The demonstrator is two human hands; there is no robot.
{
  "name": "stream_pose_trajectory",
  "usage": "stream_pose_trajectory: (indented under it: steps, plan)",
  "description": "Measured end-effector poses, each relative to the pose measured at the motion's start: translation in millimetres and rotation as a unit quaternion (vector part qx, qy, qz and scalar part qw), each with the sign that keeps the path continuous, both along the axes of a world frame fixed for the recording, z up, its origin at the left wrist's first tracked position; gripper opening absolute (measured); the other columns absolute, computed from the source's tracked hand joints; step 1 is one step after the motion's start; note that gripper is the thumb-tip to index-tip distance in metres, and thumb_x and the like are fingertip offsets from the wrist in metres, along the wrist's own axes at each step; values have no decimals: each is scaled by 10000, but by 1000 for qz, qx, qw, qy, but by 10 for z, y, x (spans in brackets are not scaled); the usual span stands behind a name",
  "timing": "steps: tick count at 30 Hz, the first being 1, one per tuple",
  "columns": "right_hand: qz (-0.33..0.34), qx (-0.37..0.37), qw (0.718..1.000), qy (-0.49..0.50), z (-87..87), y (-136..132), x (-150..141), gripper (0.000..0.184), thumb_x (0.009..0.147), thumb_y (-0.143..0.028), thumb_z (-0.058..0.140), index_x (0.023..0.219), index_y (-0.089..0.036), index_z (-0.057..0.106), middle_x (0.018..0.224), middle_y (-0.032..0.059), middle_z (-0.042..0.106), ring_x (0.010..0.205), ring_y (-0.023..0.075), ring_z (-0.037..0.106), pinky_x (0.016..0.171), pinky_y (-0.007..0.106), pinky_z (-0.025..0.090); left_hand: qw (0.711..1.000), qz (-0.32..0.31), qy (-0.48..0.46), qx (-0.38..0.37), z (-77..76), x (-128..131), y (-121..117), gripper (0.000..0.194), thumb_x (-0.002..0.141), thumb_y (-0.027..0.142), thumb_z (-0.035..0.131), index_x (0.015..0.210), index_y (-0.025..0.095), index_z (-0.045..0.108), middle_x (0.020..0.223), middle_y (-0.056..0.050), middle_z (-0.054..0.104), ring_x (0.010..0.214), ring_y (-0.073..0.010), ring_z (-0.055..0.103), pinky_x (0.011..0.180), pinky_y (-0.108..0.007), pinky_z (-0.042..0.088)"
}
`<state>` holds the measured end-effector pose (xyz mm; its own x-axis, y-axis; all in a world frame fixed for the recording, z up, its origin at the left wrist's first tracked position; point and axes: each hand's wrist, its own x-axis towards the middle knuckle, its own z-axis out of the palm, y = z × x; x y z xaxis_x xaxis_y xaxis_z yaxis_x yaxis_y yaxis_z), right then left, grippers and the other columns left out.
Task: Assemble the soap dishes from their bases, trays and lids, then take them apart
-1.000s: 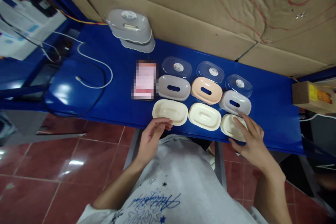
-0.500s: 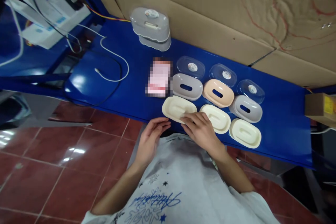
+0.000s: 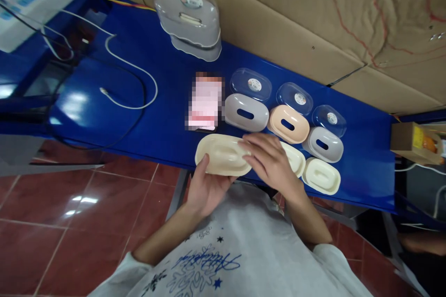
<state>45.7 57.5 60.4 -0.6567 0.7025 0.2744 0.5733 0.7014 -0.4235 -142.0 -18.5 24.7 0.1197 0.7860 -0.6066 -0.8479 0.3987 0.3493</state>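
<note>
Cream tray (image 3: 223, 153) newly raised, left grip (image 3: 210, 189) cupped beneath, right grip (image 3: 271, 160) pinched at end

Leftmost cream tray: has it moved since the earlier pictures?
Yes: held in the left hand, the cream tray is farther left and lower in view, judged against the leftmost grey tray.

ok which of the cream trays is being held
The leftmost cream tray, gripped in the left hand with the right hand at its other end; the other two rest on the blue table.
</note>
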Motion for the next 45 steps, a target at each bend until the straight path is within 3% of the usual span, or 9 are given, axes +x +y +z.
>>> stream_pose_trajectory:
  steps: [3,7,11,16,31,35,38,41,45]
  plan:
    - [-71,44,993,-84,-126,285,-22,356,1108,-290,571,1430,-181,676,1442,117,734,1364,292,653,1170,487,467,999,20,-1,-25,-9,7,12,607,901,565,772,1389,223,655,1360,-127,759,1363,-365,663,1011,-460,639]
    - [-102,60,988,-99,-213,418,-10,285,1110,-229,553,1312,-224,754,1266,66,820,1186,269,736,1075,463,500,999,1,-14,-31,-28,15,6,652,880,573,798,1409,227,642,1385,-128,744,1335,-377,680,1003,-490,647]
    - [-105,67,992,-1,-21,191,48,244,1069,-225,645,1291,-210,743,1203,77,826,1110,250,741,998,440,526,1000,6,-4,-24,-34,52,57,654,880,668,774,1366,245,664,1441,-109,713,1360,-365,665,1015,-468,643]
    - [-22,3,1000,13,204,-242,108,319,1043,-173,665,1347,-264,697,1201,35,820,1083,222,734,1007,434,544,999,-24,10,32,-20,103,180,706,870,819,678,1257,229,696,1428,-137,710,1420,-388,615,1050,-487,623]
    - [16,49,990,-129,113,-364,117,398,1053,-80,551,1426,-171,654,1217,89,800,1092,246,687,1065,459,506,998,9,23,57,-178,149,266,657,790,641,875,1295,266,686,1269,-96,772,1359,-339,655,1023,-428,620]
    - [22,41,993,-113,79,-403,101,383,1057,-97,562,1411,-193,672,1200,81,806,1073,241,705,1062,457,528,999,15,9,38,-183,156,252,528,848,543,849,1260,253,695,1275,-74,775,1352,-295,668,1055,-386,607]
    - [31,-14,998,-49,133,-246,114,364,1080,-172,574,1424,-243,668,1214,71,805,1129,232,718,1054,458,552,999,8,11,34,-187,153,243,444,887,492,812,1239,243,706,1275,-74,782,1396,-295,644,1125,-406,578]
    - [13,-37,999,-14,138,198,86,368,1112,-237,512,1449,-261,659,1296,84,787,1227,250,708,1082,481,545,999,6,19,32,-180,163,222,435,871,465,830,1236,258,712,1282,-57,792,1451,-292,606,1175,-417,552]
    - [-85,-14,991,-103,-96,948,-57,534,1091,-194,449,1625,-193,473,1646,160,542,1563,357,457,1272,643,342,999,4,15,36,-145,181,168,442,863,493,822,1223,260,715,1270,-55,802,1477,-301,581,1153,-423,568]
